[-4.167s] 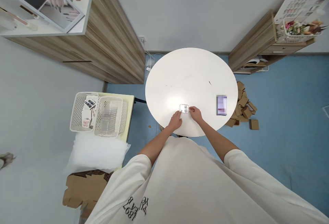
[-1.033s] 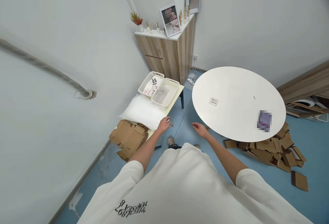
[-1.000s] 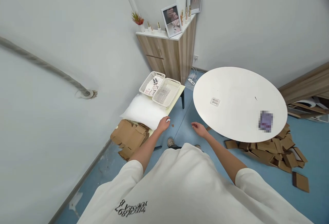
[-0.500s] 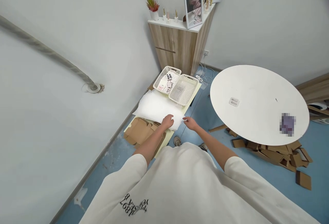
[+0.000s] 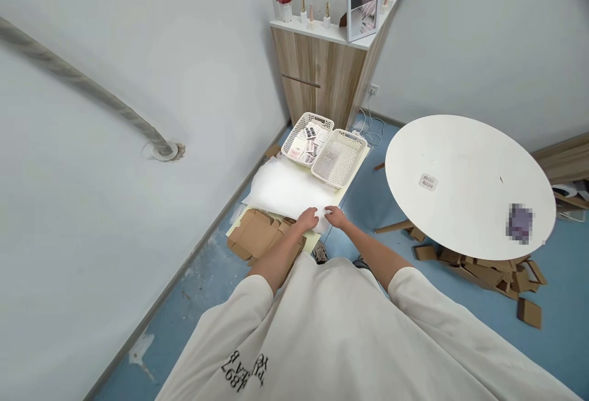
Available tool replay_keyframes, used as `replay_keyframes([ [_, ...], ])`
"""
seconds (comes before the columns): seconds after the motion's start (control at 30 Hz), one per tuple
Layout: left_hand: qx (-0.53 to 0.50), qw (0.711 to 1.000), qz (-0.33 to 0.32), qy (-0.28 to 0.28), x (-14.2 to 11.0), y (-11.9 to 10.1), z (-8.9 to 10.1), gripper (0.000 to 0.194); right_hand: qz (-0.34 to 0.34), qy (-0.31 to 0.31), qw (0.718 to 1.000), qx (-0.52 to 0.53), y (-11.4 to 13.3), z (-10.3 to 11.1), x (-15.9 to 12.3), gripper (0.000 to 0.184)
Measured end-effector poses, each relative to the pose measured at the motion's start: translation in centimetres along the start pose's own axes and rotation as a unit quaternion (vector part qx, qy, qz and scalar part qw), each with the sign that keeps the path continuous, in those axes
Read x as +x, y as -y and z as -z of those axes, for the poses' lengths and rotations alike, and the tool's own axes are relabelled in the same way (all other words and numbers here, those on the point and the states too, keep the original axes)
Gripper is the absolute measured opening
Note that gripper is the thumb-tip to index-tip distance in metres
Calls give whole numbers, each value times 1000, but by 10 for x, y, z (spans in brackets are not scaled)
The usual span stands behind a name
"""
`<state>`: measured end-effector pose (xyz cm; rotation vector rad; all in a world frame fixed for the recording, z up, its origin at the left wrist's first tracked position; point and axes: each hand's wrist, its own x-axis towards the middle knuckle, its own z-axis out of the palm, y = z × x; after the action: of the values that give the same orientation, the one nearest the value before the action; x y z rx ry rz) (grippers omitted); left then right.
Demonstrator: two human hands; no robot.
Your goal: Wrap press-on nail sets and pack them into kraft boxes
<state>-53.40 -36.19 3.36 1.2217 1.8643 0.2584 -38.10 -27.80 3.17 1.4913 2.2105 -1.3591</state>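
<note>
A stack of thin white sheets [image 5: 285, 183], perhaps foam or paper, lies on a pale yellow low surface [image 5: 314, 241]. My left hand [image 5: 308, 219] is closed at the near right corner of the sheets, fingers curled in. Close beside it, my right hand [image 5: 335, 216] pinches the corner from the other side. The fingertips of both hands face each other with a small gap between. Flat brown cardboard boxes [image 5: 253, 232] lie left of my left forearm. Beyond the sheets stand two white baskets: one [image 5: 294, 133] holds printed cards, the other [image 5: 356, 154] clear plastic cases.
A round white table [image 5: 464, 205] stands on the right, with a small clear case [image 5: 428, 181] on it. Loose cardboard boxes [image 5: 488, 272] are piled on the floor under it. A wooden cabinet [image 5: 322, 67] fills the corner; cables [image 5: 372, 134] lie beside it.
My right hand has come closer to my left hand at the sheet corner. My left hand has shifted slightly to the right. The camera view has moved a little.
</note>
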Motion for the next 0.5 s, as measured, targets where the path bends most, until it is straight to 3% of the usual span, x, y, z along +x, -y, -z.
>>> replay_keyframes([
  [0.2, -28, 1000, 0, -3, 3, 9, -2, 54, -13, -21, 1000, -6, 5, -10, 6, 53],
  [0.33, -17, 1000, -1, 0, 4, 13, -3, 54, -76, -85, 992, -57, 9, -12, 8, 56],
  [0.5, -19, 1000, -2, 3, 5, 15, -3, 54, -139, -70, 985, -78, 11, -5, 6, 50],
])
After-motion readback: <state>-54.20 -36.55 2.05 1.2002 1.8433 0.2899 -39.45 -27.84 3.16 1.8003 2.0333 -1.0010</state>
